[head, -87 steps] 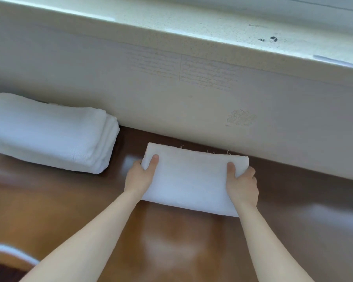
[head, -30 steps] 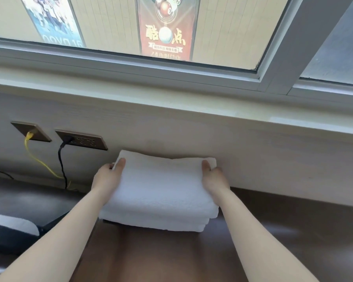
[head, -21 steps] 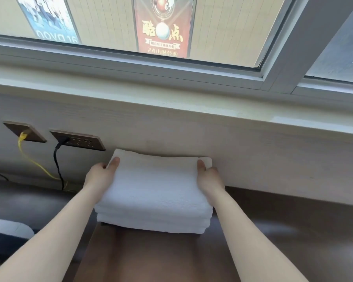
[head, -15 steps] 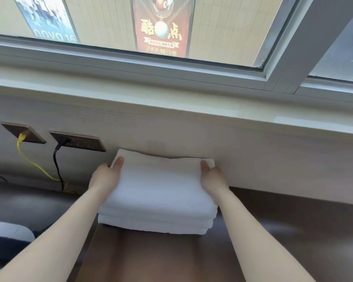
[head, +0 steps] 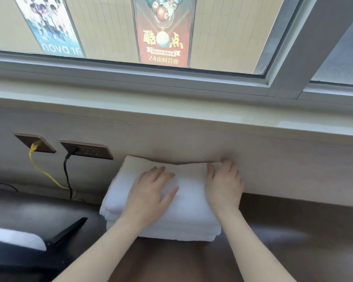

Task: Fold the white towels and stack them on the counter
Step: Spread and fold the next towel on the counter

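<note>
Folded white towels (head: 190,202) stacked on the brown counter (head: 293,231), tight against the wall (head: 273,159).
The stack's long side runs along the wall, layered edges facing the person; the left hand (head: 151,192) lies flat on top, fingers spread, and the right hand (head: 224,186) rests relaxed along its right edge.

At my twelve o'clock a red billiards poster (head: 163,31) hangs beyond the glass, balls racked above gold characters. At eleven o'clock a blue poster (head: 51,27) shows a group of people over pale lettering. A grey window frame (head: 130,72) runs across below both, its thick upright (head: 314,41) slanting at one o'clock. Under it lies a cream sill (head: 171,110). At nine o'clock two brown socket plates (head: 90,152) sit side by side on the pale wall panel (head: 273,159); a yellow cable (head: 43,171) hangs from the left one, a black cable (head: 66,174) from the right. At eight o'clock a dark pointed object (head: 65,233) carries a white pad (head: 14,239).
</note>
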Motion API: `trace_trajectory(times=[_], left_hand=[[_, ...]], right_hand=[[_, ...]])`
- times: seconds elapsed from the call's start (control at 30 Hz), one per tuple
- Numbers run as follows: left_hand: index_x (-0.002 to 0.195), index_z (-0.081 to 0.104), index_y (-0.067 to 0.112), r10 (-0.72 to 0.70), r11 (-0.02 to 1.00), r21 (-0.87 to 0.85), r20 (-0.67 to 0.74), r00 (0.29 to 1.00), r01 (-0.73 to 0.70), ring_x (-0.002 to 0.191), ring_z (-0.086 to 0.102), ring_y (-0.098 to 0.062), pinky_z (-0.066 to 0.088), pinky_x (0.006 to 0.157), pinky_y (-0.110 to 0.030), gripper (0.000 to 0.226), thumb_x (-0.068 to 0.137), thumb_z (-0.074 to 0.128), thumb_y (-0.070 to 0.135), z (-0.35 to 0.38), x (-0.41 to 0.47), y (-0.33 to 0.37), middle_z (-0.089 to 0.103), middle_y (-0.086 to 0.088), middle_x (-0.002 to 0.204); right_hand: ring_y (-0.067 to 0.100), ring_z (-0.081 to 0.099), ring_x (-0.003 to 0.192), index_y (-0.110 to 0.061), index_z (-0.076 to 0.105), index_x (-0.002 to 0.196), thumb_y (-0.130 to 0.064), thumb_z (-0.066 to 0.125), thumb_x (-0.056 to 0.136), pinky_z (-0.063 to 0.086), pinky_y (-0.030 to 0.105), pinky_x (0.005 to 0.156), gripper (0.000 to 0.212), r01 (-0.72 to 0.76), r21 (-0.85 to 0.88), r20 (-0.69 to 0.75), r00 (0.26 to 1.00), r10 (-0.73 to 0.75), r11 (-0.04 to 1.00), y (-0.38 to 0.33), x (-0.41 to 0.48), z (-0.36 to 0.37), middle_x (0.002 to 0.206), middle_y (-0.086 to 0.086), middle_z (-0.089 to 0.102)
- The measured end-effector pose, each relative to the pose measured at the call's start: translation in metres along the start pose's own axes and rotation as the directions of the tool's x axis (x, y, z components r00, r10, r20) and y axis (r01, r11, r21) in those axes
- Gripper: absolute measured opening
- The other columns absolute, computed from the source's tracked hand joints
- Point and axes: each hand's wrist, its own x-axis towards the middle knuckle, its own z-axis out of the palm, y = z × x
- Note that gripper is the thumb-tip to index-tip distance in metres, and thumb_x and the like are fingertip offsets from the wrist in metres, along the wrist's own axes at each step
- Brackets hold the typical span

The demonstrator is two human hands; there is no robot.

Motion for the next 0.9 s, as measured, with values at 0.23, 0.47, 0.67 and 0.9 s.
trace_trajectory(times=[0.23, 0.47, 0.67, 0.9], left_hand=[[0.155, 0.030, 0.022, -0.059, 0.959, 0.284, 0.233, 0.971, -0.009, 0.149, 0.025, -0.028, 0.018, 0.121, -0.045, 0.060, 0.100, 0.020, 0.045, 0.030, 0.011, 0.016, 0.031, -0.005, 0.161], [0.157, 0.013, 0.040, -0.194, 0.958, 0.259, 0.274, 0.942, 0.122, 0.154, -0.004, -0.021, -0.006, 0.123, -0.046, 0.085, 0.082, -0.006, 0.074, 0.017, 0.016, -0.015, 0.005, 0.009, 0.167], [0.156, 0.011, 0.043, -0.298, 0.934, 0.274, 0.248, 0.922, 0.229, 0.153, -0.007, -0.016, 0.000, 0.122, -0.050, 0.082, 0.082, -0.002, 0.075, 0.001, 0.011, -0.051, -0.001, 0.011, 0.167], [0.156, 0.022, 0.037, -0.142, 0.976, 0.192, 0.209, 0.968, 0.102, 0.154, -0.001, -0.019, -0.006, 0.122, -0.037, 0.080, 0.087, -0.004, 0.068, 0.001, 0.012, -0.019, 0.010, 0.001, 0.167]], right_hand=[[0.025, 0.043, 0.137, -0.019, 0.050, 0.143, -0.055, 0.009, 0.101, 0.025, 0.046, 0.118, 0.068, 0.549, -0.048, 0.365, 0.787, -0.497, 0.834, -0.015, -0.035, 0.018, 0.145, 0.003, 0.052], [0.016, 0.011, 0.151, -0.027, 0.024, 0.155, -0.069, -0.010, 0.086, -0.001, 0.038, 0.123, 0.088, 0.505, -0.047, 0.492, 0.763, -0.420, 0.862, -0.009, -0.027, 0.012, 0.164, -0.001, 0.019], [0.017, 0.003, 0.152, -0.023, 0.017, 0.157, -0.065, -0.003, 0.091, -0.005, 0.036, 0.123, 0.081, 0.490, -0.136, 0.495, 0.786, -0.370, 0.861, 0.005, -0.023, 0.005, 0.165, -0.002, 0.009], [0.029, 0.008, 0.151, -0.006, 0.015, 0.156, -0.062, -0.028, 0.081, -0.001, 0.047, 0.122, 0.103, 0.344, -0.251, 0.404, 0.886, -0.225, 0.905, -0.009, -0.028, -0.004, 0.163, 0.013, 0.016]])
